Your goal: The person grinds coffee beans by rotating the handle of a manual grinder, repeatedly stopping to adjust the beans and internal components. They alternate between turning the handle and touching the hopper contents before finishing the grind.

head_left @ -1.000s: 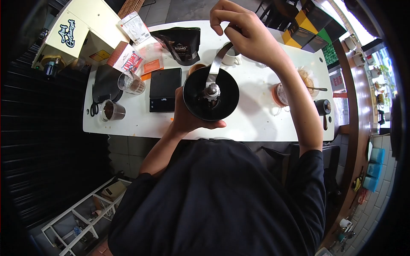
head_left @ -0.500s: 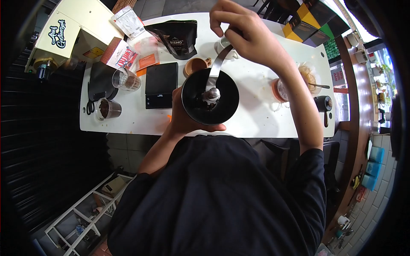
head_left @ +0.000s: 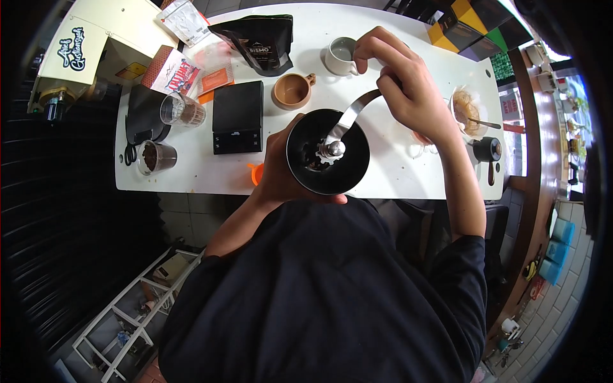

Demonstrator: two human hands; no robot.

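Note:
A hand coffee grinder [head_left: 305,173] with an open black bowl top is held in front of my chest. My left hand [head_left: 278,167] is wrapped around its body from the left and below. From the metal hub at the bowl's centre, a curved silver crank arm [head_left: 351,117] runs up and right to my right hand [head_left: 408,92]. My right fingers are curled over the crank's end, hiding its knob. A few dark bits lie low in the bowl around the hub. Beyond the grinder stand a brown cup [head_left: 292,91] and a grey-white mug [head_left: 341,56].
On the white table [head_left: 389,182] lie a black scale [head_left: 237,118], a black coffee pouch [head_left: 260,48] and clear cups of brown grounds [head_left: 156,157]. A cream machine [head_left: 83,38] stands at left. A filter with a spoon [head_left: 469,112] and black boxes [head_left: 476,32] are at right.
My right hand has swung the crank clockwise, from pointing nearly straight away to pointing up and right. The grinder and my left hand have shifted slightly right.

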